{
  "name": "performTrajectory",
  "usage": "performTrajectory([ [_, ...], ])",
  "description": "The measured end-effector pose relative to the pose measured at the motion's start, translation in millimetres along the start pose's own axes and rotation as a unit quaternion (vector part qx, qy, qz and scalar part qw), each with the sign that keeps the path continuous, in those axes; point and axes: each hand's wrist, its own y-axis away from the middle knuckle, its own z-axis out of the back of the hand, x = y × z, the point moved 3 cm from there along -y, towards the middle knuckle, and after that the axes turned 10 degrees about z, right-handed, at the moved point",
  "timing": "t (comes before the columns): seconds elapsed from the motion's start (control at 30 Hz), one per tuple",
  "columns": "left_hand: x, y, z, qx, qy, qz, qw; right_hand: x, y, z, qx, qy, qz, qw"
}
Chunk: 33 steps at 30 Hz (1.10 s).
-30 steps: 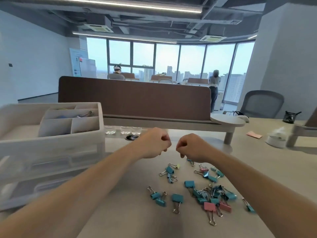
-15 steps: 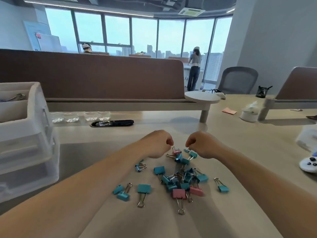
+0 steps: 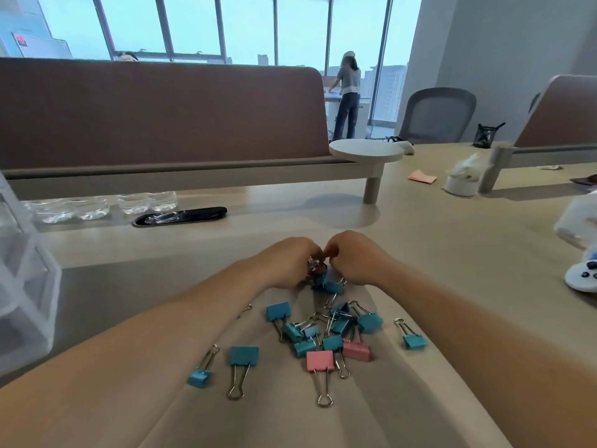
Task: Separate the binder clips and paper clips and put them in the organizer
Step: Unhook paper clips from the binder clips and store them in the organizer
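Down low on the table (image 3: 452,253) now, at 12 o'clock from the pile of binder clips (image 3: 332,331). Half a second ago, held a bit apart, just above the far clips. Now pushed close together, almost knuckle to knuckle.

Left hand (image 3: 287,263): fingers curled, pinching a small clump of clips (image 3: 318,274). Right hand (image 3: 355,260): fingers curled too, gripping the same clump from its 3 o'clock side. Hard to tell the clips apart inside the fingers. Looks like pulling stuck clips apart, so sorting only just begun.

Also turned to the right since a second ago. Organizer (image 3: 22,286) now way out at 9 o'clock, only a clear corner showing, top trays out of sight. Nothing carried over to it yet.

On the table: blue clips in a heap at 6 o'clock from the hands. Two pink clips (image 3: 319,362) on the near side of the heap. One blue clip alone at 4 o'clock, two more at 7 o'clock. Thin silver wire (image 3: 246,309) by the left wrist, maybe a paper clip, too small to tell.

No words to read on any clip. Board (image 3: 38,46) on the wall at 10 o'clock with a red patch, writing too blurry. White game pad (image 3: 581,276) at 3 o'clock, no name showing.
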Motion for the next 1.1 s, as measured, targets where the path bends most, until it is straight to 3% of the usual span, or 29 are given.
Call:
performTrajectory([
  [0.43, 5.3, 3.7, -7.2, -0.038, 0.015, -0.036, 0.999, -0.7, 7.1, -8.9, 0.002, 0.004, 0.015, 1.0],
  [0.63, 7.2, 19.5, -0.7, -0.075, 0.083, -0.018, 0.994, 1.2, 22.3, -5.7, -0.022, -0.027, 0.019, 0.999],
  [0.83, 5.6, 60.7, 12.5, -0.049, 0.139, 0.006, 0.989, 11.4, 54.0, 9.5, -0.034, -0.048, 0.017, 0.998],
  [1.1, -14.7, 123.1, 7.5, 0.007, 0.098, 0.029, 0.995, 32.4, 119.9, 22.4, -0.024, -0.044, 0.012, 0.999],
])
